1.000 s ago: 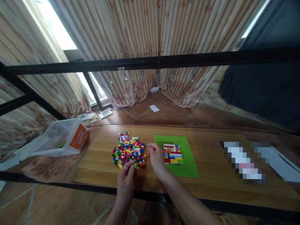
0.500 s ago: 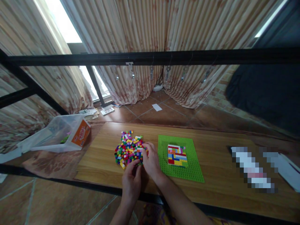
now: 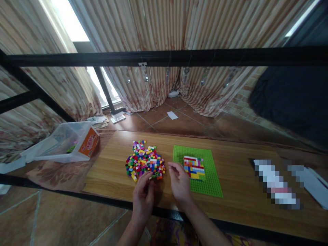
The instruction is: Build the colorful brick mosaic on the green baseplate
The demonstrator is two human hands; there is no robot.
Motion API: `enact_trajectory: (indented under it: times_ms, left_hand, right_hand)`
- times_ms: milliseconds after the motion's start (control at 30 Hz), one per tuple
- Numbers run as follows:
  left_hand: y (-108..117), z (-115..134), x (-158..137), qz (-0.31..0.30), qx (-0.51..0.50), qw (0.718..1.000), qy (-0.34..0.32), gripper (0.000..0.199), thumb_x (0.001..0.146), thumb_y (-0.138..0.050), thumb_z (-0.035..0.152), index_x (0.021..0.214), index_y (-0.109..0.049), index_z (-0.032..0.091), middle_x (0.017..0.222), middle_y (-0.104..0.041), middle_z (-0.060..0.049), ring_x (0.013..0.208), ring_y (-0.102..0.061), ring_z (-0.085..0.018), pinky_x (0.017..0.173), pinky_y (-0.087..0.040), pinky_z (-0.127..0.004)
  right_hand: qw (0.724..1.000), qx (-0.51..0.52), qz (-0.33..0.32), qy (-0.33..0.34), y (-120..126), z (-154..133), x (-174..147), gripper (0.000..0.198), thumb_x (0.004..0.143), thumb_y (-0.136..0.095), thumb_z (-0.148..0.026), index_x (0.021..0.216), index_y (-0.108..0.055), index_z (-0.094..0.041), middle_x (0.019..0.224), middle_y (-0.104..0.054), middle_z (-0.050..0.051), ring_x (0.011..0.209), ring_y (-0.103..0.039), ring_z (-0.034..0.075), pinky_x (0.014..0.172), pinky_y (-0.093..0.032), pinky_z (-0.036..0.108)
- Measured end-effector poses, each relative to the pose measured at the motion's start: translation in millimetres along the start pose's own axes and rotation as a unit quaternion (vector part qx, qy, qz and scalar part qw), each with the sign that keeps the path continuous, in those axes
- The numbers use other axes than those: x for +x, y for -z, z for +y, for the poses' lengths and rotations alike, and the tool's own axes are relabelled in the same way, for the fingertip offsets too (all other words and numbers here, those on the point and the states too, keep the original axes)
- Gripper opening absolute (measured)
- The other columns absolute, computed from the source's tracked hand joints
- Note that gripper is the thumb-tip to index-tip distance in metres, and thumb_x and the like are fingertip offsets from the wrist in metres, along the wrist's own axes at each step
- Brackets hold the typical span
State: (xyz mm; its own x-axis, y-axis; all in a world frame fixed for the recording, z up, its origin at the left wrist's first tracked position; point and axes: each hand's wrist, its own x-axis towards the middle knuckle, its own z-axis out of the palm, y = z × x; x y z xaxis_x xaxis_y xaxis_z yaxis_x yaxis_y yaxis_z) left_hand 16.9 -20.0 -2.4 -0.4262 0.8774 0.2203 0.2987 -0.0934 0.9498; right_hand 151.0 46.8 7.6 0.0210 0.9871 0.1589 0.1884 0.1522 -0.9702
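A loose pile of small multicoloured toy bricks (image 3: 143, 160) lies on the wooden table. At its front edge is my left hand (image 3: 143, 193), fingers curled towards the thumb; whatever lies inside the curl is hidden. My right hand (image 3: 179, 181) hovers between the pile and the green baseplate (image 3: 215, 184), its thumb and fingertips pressed together. Anything in that pinch is too small to make out. On the baseplate sits a block of joined bricks (image 3: 194, 168) in rows of red, white, blue, yellow and orange, partly behind my right hand.
A clear plastic bin (image 3: 64, 155) with an orange label stands left of the wooden table (image 3: 107, 171). Blurred-out flat items (image 3: 276, 184) lie at the table's right. A black metal bar (image 3: 164, 58) crosses beyond the table, with curtains (image 3: 153, 27) behind it.
My right hand has left the brick pile and moved right, towards the baseplate. My left hand stays by the pile's front edge. The view has shifted slightly.
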Motion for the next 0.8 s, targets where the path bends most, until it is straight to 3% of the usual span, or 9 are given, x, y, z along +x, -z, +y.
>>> enact_trajectory:
  times_ms: [133, 333, 600, 700, 800]
  left_hand:
    - [4.6, 0.8, -2.8, 0.016, 0.011, 1.0, -0.003, 0.024, 0.084, -0.06, 0.029, 0.105, -0.069, 0.022, 0.109, -0.067, -0.009, 0.107, -0.061, -0.024, 0.097, -0.046, -0.039]
    - [13.4, -5.2, -5.3, 0.016, 0.035, 0.999, -0.009, 0.025, 0.085, -0.058, 0.027, 0.107, -0.068, 0.023, 0.112, -0.066, -0.008, 0.109, -0.06, -0.023, 0.101, -0.044, -0.038]
    - [12.9, -8.7, -4.9, -0.002, 0.063, 0.997, -0.043, 0.023, 0.087, -0.054, 0.023, 0.106, -0.066, 0.022, 0.109, -0.066, -0.007, 0.106, -0.061, -0.021, 0.096, -0.048, -0.038]
    - [10.8, -7.5, -3.3, -0.01, 0.062, 0.997, -0.044, 0.022, 0.086, -0.055, 0.024, 0.105, -0.066, 0.021, 0.109, -0.066, -0.007, 0.105, -0.061, -0.021, 0.095, -0.048, -0.037]
    - [7.1, -0.4, -3.8, -0.023, 0.05, 0.998, -0.018, 0.023, 0.085, -0.057, 0.027, 0.105, -0.066, 0.021, 0.107, -0.066, -0.008, 0.102, -0.061, -0.022, 0.093, -0.049, -0.036]
  right_hand:
    - [0.987, -0.131, -0.058, 0.071, 2.6, 2.4, -18.6, 0.02, 0.086, -0.05, -0.018, 0.097, -0.066, -0.021, 0.095, -0.064, 0.006, 0.09, -0.059, 0.019, 0.08, -0.047, 0.033]
    - [0.94, -0.302, -0.104, 0.118, -12.7, -1.5, -21.9, 0.021, 0.08, -0.061, -0.015, 0.1, -0.062, -0.021, 0.095, -0.062, 0.007, 0.092, -0.055, 0.024, 0.082, -0.043, 0.036]
    - [0.903, -0.375, -0.117, 0.174, -10.7, 2.1, -18.2, 0.003, 0.087, -0.059, -0.018, 0.089, -0.06, -0.02, 0.088, -0.061, 0.005, 0.084, -0.053, 0.022, 0.073, -0.041, 0.032]
    - [0.91, -0.353, -0.115, 0.186, -7.3, 5.5, -18.1, 0.015, 0.093, -0.05, -0.019, 0.082, -0.06, -0.02, 0.082, -0.06, 0.005, 0.08, -0.053, 0.02, 0.072, -0.039, 0.031]
    - [0.954, -0.25, -0.106, 0.129, -4.4, 1.3, -17.5, 0.026, 0.095, -0.044, -0.024, 0.076, -0.061, -0.019, 0.079, -0.061, 0.005, 0.078, -0.055, 0.019, 0.072, -0.039, 0.031]
